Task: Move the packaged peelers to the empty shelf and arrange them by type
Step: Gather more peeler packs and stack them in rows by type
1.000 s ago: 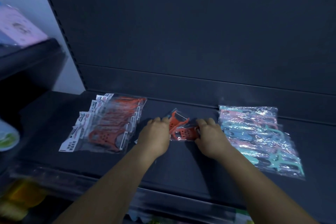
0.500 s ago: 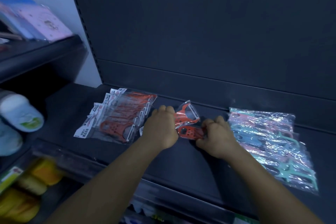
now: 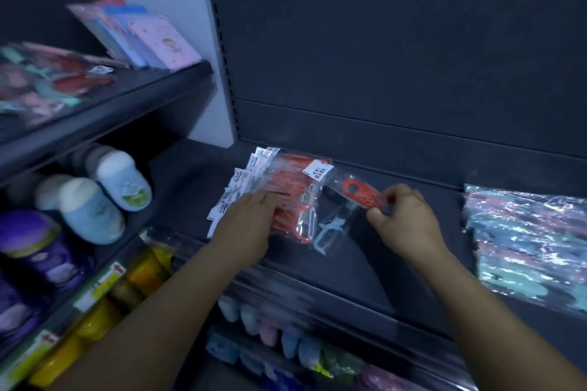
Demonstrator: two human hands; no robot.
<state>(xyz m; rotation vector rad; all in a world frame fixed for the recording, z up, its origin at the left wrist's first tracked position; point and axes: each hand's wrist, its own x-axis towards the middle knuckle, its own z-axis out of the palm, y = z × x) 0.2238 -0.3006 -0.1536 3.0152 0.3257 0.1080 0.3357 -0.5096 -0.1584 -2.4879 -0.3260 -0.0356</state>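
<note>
Head view showed my right hand (image 3: 405, 225) near the front edge of the dark metal shelf (image 3: 397, 267), fingers pinching a clear bag holding an orange peeler (image 3: 359, 195), which a second earlier both hands had gripped mid-shelf. A small teal peeler in clear wrap (image 3: 327, 228) now lay loose beside it. My left hand (image 3: 246, 225) had shifted over, fingers flat on the fanned stack of orange packaged peelers (image 3: 282, 190). Toward the right end sat the pastel peeler pile (image 3: 527, 244). Sorting by type seemed nearly settled.
</note>
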